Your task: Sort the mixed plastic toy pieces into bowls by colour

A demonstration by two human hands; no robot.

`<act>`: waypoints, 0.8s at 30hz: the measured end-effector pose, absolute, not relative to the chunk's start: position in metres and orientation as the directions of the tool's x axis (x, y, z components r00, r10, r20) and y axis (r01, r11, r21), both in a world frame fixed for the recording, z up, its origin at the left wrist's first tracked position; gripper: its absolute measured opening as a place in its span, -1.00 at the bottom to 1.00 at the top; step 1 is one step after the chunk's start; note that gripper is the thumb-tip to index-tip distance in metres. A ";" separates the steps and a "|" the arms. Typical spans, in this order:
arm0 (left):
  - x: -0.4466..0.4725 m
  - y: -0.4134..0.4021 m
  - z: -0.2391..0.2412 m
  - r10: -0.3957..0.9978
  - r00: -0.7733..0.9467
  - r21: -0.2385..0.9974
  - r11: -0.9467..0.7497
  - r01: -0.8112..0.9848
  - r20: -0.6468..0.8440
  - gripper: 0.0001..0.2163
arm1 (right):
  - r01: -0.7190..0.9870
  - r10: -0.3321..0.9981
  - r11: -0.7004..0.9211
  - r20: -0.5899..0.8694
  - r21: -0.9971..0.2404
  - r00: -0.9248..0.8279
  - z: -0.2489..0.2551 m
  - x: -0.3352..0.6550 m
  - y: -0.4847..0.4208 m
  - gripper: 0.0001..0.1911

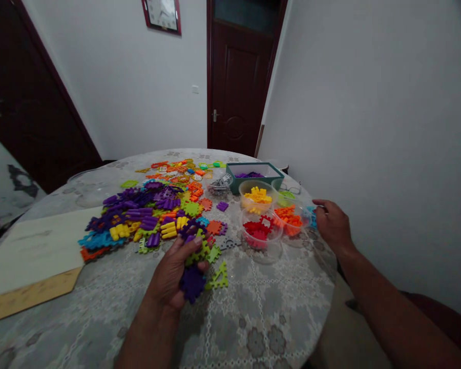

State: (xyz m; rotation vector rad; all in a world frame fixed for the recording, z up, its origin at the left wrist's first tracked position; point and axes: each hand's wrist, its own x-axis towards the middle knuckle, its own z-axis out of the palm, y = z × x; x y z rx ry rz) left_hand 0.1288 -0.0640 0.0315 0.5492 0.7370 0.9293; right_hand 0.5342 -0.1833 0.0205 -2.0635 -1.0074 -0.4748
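My left hand is closed round several flat notched plastic building pieces. Among them are a dark purple piece hanging below the fingers and lime green pieces near the thumb. My right hand is at the table's right edge with its fingers curled together. Beside its fingertips are blue pieces, partly hidden by the hand; whether it grips one is unclear. Close by on its left stands a clear bowl of orange pieces. A green triangular piece lies by my left hand.
A big mixed pile of building pieces covers the table's left middle. Clear bowls hold yellow pieces, red pieces and grey pieces. Behind them is a green-rimmed box with purple pieces. A board lies at left.
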 end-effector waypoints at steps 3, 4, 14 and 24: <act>0.127 -0.065 0.030 0.844 0.427 0.695 0.518 -0.499 -0.324 -0.72 | 0.840 0.560 -0.223 0.640 -0.494 0.526 0.026 0.487 -0.179 -0.64; 0.127 -0.066 0.030 0.835 0.442 0.681 0.532 -0.503 -0.327 -0.73 | 0.855 0.590 -0.167 0.645 -0.491 0.486 0.029 0.469 -0.177 -0.67; 0.126 -0.063 0.028 0.767 0.514 0.552 0.636 -0.539 -0.383 -0.56 | 0.816 0.869 0.285 0.495 -0.502 0.002 0.054 0.311 -0.143 -0.71; 0.128 -0.062 0.024 0.797 0.441 0.557 0.604 -0.570 -0.413 -0.75 | 0.804 0.896 0.263 0.443 -0.534 0.002 0.033 0.264 -0.120 -0.69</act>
